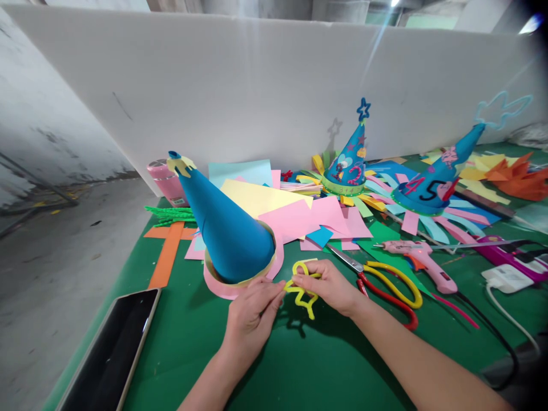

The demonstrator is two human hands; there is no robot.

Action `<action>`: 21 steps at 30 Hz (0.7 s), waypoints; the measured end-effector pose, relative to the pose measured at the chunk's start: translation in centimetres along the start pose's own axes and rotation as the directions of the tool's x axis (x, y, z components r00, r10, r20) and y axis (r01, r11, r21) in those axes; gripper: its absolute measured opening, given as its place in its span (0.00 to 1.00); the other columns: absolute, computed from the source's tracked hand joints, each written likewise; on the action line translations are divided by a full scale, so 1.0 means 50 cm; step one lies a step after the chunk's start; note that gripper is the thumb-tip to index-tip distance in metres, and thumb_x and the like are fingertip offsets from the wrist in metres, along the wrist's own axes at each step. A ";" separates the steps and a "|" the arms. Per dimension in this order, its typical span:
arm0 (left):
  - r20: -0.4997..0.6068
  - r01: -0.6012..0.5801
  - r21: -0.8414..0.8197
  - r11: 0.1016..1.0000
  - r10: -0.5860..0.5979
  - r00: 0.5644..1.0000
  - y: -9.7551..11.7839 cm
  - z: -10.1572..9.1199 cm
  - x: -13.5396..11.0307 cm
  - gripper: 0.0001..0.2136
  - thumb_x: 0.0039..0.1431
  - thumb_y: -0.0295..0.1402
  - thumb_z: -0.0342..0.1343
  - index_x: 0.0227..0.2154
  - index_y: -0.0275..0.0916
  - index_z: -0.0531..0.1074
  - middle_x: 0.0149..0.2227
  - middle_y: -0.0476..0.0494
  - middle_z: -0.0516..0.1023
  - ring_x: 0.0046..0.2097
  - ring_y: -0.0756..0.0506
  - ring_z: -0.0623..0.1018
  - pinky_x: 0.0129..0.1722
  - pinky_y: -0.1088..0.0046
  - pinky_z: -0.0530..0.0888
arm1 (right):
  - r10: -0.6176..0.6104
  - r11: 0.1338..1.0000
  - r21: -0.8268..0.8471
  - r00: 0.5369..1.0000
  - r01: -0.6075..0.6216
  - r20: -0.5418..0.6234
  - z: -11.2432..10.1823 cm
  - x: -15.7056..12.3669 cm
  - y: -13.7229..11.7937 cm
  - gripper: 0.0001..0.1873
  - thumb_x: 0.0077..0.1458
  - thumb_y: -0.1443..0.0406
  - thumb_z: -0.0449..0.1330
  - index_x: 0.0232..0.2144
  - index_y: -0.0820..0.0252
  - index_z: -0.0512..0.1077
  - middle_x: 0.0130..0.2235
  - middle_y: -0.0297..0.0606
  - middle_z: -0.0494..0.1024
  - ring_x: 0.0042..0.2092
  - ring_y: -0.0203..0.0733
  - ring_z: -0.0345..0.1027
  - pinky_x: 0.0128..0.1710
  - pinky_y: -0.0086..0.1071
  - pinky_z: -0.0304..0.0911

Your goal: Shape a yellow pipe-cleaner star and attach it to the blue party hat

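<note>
Head view showed the left hand (252, 311) and right hand (327, 283) pinching a yellow pipe cleaner (298, 290), already looped but unattached, above the green table (317, 371) near the blue cone hat (233, 237), whose visible side was plain.

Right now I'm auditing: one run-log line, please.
left hand: pinching yellow pipe cleaner; right hand: holding same piece; blue cone hat: beyond left hand

Obscured and cropped parts of the scene.
The yellow pipe cleaner (310, 310) is partly covered by the right hand (327, 282); the pink container (165, 180) is partly hidden behind the blue cone (231, 234), its label too small to be read; the phone (113, 348) and forearms (398, 337) are cut off at the near edge.
</note>
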State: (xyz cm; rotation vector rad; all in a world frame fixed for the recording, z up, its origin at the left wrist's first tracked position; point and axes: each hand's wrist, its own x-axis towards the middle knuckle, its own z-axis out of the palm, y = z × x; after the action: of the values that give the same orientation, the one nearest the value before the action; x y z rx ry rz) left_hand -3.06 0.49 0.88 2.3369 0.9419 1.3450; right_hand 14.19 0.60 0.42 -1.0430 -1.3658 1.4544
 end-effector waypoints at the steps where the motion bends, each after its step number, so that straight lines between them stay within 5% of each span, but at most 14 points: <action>1: 0.002 0.007 -0.009 1.000 -0.007 1.000 -0.001 0.001 -0.001 0.08 0.50 0.23 0.53 0.31 0.38 0.75 0.25 0.47 0.80 0.28 0.48 0.78 0.35 0.72 0.74 | 0.001 1.000 0.000 1.000 -0.001 -0.002 0.000 0.000 0.000 0.16 0.48 0.60 0.57 0.16 0.63 0.61 0.20 0.27 0.54 0.22 0.28 0.45 0.19 0.25 0.42; 4: 0.026 0.066 -0.051 0.997 -0.065 0.998 -0.005 0.003 -0.007 0.09 0.49 0.23 0.54 0.32 0.38 0.75 0.27 0.46 0.80 0.29 0.47 0.78 0.35 0.72 0.74 | 0.004 1.000 -0.002 1.000 -0.004 -0.003 -0.001 0.001 0.001 0.16 0.49 0.59 0.57 0.16 0.63 0.60 0.20 0.27 0.54 0.22 0.28 0.45 0.19 0.26 0.42; 7: 0.051 0.249 -0.112 0.962 -0.245 0.968 -0.006 0.005 -0.014 0.12 0.49 0.26 0.54 0.39 0.38 0.72 0.33 0.43 0.79 0.32 0.46 0.77 0.34 0.70 0.74 | -0.001 1.000 -0.012 1.000 0.001 -0.009 -0.003 0.001 0.004 0.17 0.50 0.59 0.56 0.16 0.62 0.59 0.20 0.27 0.53 0.22 0.29 0.45 0.20 0.26 0.42; 10: 0.135 0.462 -0.225 0.858 -0.442 0.887 -0.002 0.009 -0.017 0.12 0.51 0.31 0.53 0.40 0.36 0.71 0.33 0.42 0.77 0.33 0.45 0.75 0.33 0.70 0.72 | -0.017 1.000 -0.025 0.999 0.016 -0.029 -0.003 0.001 0.005 0.17 0.50 0.59 0.56 0.17 0.61 0.58 0.20 0.27 0.53 0.23 0.30 0.44 0.21 0.27 0.42; 14: 0.374 0.683 -0.358 0.637 -0.572 0.730 0.015 0.024 -0.018 0.09 0.50 0.35 0.54 0.26 0.34 0.74 0.23 0.46 0.73 0.25 0.50 0.70 0.23 0.75 0.67 | -0.040 0.998 -0.052 0.999 0.039 -0.021 0.005 -0.004 -0.002 0.16 0.50 0.60 0.56 0.17 0.61 0.59 0.21 0.28 0.53 0.24 0.30 0.45 0.22 0.27 0.43; 17: 0.424 0.758 -0.441 0.481 -0.633 0.648 0.025 0.035 -0.019 0.10 0.47 0.37 0.57 0.19 0.34 0.72 0.18 0.50 0.69 0.21 0.53 0.65 0.21 0.77 0.63 | -0.044 0.997 -0.064 0.999 0.043 -0.003 0.009 -0.007 -0.008 0.16 0.51 0.59 0.55 0.18 0.61 0.61 0.21 0.29 0.56 0.24 0.32 0.49 0.22 0.26 0.46; 21: 0.399 0.789 -0.469 0.397 -0.701 0.590 0.028 0.036 -0.021 0.11 0.45 0.38 0.58 0.18 0.34 0.71 0.17 0.50 0.69 0.21 0.53 0.64 0.21 0.77 0.61 | -0.037 0.998 -0.051 0.996 0.033 -0.080 0.004 -0.007 -0.011 0.17 0.54 0.55 0.51 0.25 0.62 0.68 0.24 0.32 0.62 0.28 0.35 0.56 0.28 0.28 0.53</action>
State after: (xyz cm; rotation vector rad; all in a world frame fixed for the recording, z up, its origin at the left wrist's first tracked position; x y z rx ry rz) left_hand -1.33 -1.10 -0.02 1.1911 1.1002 0.8620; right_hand 14.14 0.23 0.98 -1.0928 -1.3621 1.3440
